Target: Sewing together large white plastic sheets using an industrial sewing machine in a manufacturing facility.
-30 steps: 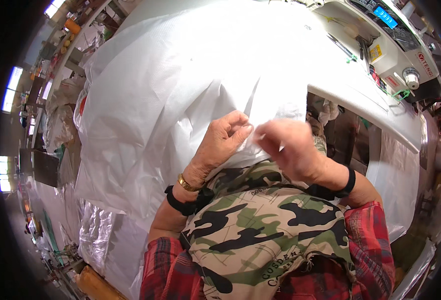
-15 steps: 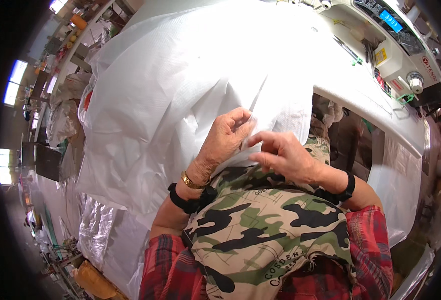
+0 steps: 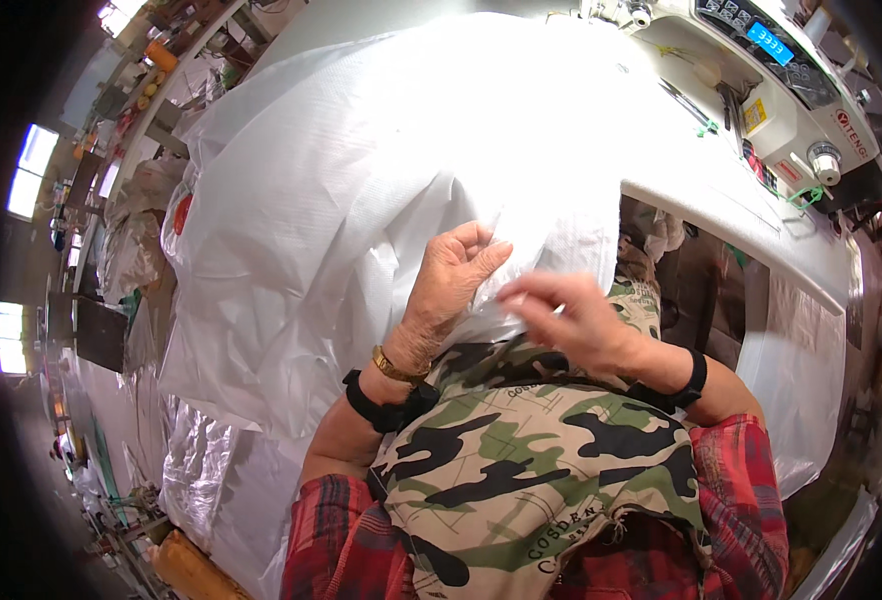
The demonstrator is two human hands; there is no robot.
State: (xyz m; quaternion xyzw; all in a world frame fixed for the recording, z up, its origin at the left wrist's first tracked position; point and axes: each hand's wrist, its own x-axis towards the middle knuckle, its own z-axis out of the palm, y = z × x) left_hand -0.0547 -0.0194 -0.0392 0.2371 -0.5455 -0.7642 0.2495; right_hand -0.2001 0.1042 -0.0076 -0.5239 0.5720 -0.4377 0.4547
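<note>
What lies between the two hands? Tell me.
In the head view, only a fold of the white woven sheet lies between the left hand and the right hand; nothing else.

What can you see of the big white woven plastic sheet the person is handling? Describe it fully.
The big white woven plastic sheet looks thin, faintly ribbed and semi-translucent. It lies crumpled and folded in a large heap across the work table, spilling over the near edge toward the person's lap. The left hand pinches a fold at its near edge; the blurred right hand is at the same edge. A white sewing machine stands behind it.
</note>
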